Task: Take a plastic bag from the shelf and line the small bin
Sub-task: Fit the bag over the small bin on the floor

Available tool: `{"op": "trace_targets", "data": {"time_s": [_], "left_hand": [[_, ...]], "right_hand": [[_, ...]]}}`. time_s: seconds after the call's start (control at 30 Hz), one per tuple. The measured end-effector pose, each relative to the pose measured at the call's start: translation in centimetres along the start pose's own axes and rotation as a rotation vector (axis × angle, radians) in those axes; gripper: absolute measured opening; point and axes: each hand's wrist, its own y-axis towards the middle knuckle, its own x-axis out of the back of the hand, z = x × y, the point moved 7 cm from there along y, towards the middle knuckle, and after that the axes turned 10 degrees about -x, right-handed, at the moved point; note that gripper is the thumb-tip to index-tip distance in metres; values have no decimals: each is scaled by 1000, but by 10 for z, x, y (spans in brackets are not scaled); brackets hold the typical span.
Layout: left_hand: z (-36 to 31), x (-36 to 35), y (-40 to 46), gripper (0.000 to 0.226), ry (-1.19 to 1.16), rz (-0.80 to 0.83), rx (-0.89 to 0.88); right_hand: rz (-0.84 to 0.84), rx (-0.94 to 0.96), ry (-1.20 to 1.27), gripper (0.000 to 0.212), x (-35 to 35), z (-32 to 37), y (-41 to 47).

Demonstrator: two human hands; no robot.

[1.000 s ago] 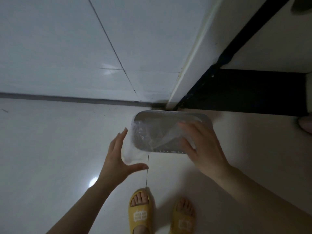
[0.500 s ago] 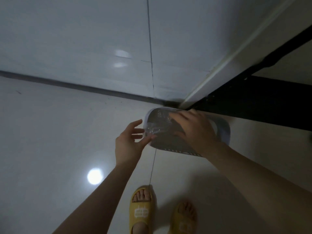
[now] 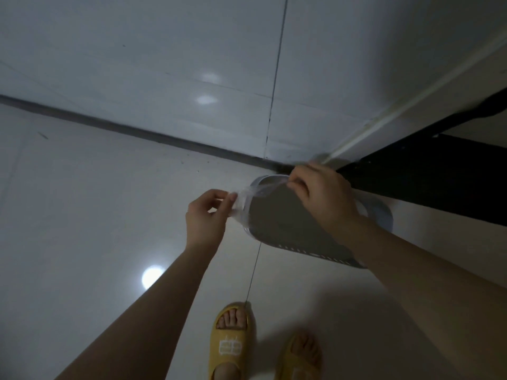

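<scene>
A small grey bin (image 3: 285, 229) with a slotted rim stands on the pale tiled floor, close to the wall corner. A clear plastic bag (image 3: 255, 192) is stretched across the bin's far left rim. My left hand (image 3: 207, 215) pinches the bag's edge just left of the bin. My right hand (image 3: 321, 198) pinches the other end of the bag over the bin's far rim and covers part of the opening. How much of the bag is inside the bin is hard to tell in the dim light.
A white tiled wall (image 3: 192, 64) runs behind the bin, with a dark skirting strip (image 3: 137, 130) at its foot. A black frame (image 3: 428, 182) stands at the right beside the bin. My feet in yellow slippers (image 3: 230, 341) stand on the floor below.
The view has swung left. My right hand has risen from inside the bin to its far rim, pulling the bag's edge taut; my left hand now pinches the bag.
</scene>
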Motion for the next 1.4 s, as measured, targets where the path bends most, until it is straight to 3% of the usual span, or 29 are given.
{"op": "trace_targets", "data": {"time_s": [0.13, 0.33, 0.53, 0.63, 0.7, 0.77, 0.83, 0.9, 1.03, 1.2, 1.37, 1.4], "left_hand": [[11, -11, 34, 21, -227, 13, 155], [40, -31, 77, 26, -94, 43, 205], [78, -39, 62, 25, 162, 106, 257], [81, -37, 46, 23, 197, 138, 262], [64, -23, 42, 24, 192, 28, 172], [19, -10, 41, 25, 288, -77, -145], [-35, -19, 33, 26, 399, 13, -557], [-66, -45, 20, 30, 472, 234, -795], [-75, -87, 11, 48, 613, 502, -827], [-63, -111, 16, 60, 711, 602, -693], [-43, -108, 1, 60, 719, 639, -625], [-38, -107, -4, 60, 736, 665, -628]], "right_hand": [[-53, 96, -82, 9, 5, 13, 20], [78, 320, -333, 9, -12, 18, 34], [188, 94, -403, 19, -32, -2, 49], [205, -1, -251, 19, -26, -15, 49], [177, -8, -117, 18, -17, -17, 43], [132, 15, -49, 15, -7, -15, 37], [80, 43, -7, 20, 1, -10, 29], [19, 45, 20, 24, 10, -9, 20], [-147, -2, 21, 26, 30, -22, -15], [-115, -405, -34, 48, 31, -88, -64], [-153, -425, 125, 8, 30, -104, -90], [-176, -441, 152, 9, 31, -106, -92]]}}
